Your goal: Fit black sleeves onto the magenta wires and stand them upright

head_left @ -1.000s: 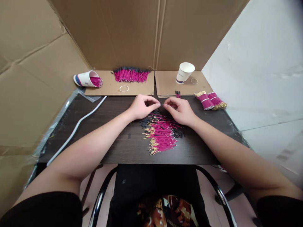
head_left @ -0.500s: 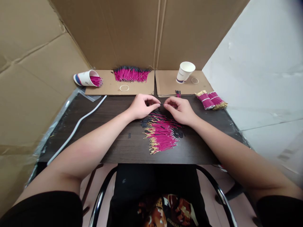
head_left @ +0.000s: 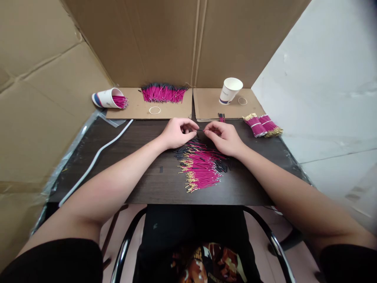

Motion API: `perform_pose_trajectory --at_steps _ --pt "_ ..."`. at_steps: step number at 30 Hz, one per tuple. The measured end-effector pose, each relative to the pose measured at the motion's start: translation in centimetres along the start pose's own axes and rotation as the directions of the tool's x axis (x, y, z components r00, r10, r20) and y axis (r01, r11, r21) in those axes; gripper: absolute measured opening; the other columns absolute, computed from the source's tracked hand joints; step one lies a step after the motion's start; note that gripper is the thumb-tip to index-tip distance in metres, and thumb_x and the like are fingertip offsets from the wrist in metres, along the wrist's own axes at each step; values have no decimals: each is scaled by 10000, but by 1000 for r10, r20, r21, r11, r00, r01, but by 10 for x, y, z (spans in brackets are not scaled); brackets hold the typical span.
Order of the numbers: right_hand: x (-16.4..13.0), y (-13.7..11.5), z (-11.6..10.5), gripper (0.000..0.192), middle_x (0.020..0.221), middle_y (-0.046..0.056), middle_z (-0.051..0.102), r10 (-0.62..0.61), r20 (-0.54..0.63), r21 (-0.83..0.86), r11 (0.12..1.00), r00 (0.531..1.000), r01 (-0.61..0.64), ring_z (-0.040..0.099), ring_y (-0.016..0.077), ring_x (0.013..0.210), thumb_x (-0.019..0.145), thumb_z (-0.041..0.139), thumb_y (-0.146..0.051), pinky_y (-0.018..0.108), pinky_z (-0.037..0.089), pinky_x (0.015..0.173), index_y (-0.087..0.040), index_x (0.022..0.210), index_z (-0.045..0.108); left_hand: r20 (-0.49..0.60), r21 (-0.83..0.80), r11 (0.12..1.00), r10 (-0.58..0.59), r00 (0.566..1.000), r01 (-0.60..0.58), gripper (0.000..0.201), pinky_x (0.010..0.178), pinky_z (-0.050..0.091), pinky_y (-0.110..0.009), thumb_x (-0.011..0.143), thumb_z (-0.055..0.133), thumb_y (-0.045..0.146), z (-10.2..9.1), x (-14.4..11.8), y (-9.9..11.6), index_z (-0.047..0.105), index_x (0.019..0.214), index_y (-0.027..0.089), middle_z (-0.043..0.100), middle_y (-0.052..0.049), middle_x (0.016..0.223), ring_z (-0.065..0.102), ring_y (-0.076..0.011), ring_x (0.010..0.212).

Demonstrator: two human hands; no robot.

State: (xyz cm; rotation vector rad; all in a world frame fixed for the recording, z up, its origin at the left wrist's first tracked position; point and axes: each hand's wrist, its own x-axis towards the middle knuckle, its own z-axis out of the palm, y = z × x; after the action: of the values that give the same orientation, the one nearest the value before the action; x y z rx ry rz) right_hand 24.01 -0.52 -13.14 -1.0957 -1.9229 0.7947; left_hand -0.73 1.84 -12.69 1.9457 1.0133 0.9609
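A thin, light, bendable pink wire [head_left: 201, 131] is pinched at its ends between left hand [head_left: 176, 134] and right hand [head_left: 224, 138], best gripped near the tip.

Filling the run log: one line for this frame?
left hand: pinching thin piece | right hand: pinching same piece | below: loose pink wires on dark table | banded bundles far right

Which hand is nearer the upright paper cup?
Right. The right hand is just below-left of the upright cup; the left hand lies farther left, across the thin piece both pinch.
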Motion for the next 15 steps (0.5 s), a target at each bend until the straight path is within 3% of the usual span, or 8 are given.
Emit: perform_pose_trajectory --at_steps 4,7,10,12,15 --pt "1 -2 -6 154 924 67 726 -103 -38 -71 992 994 100 669 270 842 1042 693 -359 423 541 781 -241 966 754 -5 3 1000 -26 1000 26 224 690 500 -326 868 800 270 0 1 0 873 1039 145 802 -81 853 625 -166 707" --pt "6 -2 -19 141 950 83 663 -163 -143 -160 977 976 140 633 274 825 1033 718 -349 427 533 739 -245 985 799 -9 2 999 -42 999 42 212 696 508 -331 866 804 274 0 1 1 875 1024 150 810 -84 856 632 -169 708" --pt "13 3 -38 139 968 88 680 -163 -262 -219 970 951 106 645 266 812 1014 730 -345 435 542 756 -240 977 815 -1 7 998 -55 998 55 200 713 514 -333 866 808 270 0 1 1 873 1013 152 814 -85 860 644 -172 724" --pt "17 11 -51 133 846 63 700 -157 -309 -270 960 938 71 640 258 766 987 737 -332 436 534 770 -235 929 807 5 11 998 -63 998 63 192 726 519 -334 869 809 269 0 1 0 872 1011 156 820 -87 873 657 -177 743" --pt "22 24 -64 154 791 58 744 -23 -386 -281 955 922 -94 636 245 689 968 726 -338 411 517 700 -225 905 810 11 17 998 -61 998 61 179 739 525 -337 875 811 268 0 1 -1 870 1009 164 824 -84 885 663 -178 752"
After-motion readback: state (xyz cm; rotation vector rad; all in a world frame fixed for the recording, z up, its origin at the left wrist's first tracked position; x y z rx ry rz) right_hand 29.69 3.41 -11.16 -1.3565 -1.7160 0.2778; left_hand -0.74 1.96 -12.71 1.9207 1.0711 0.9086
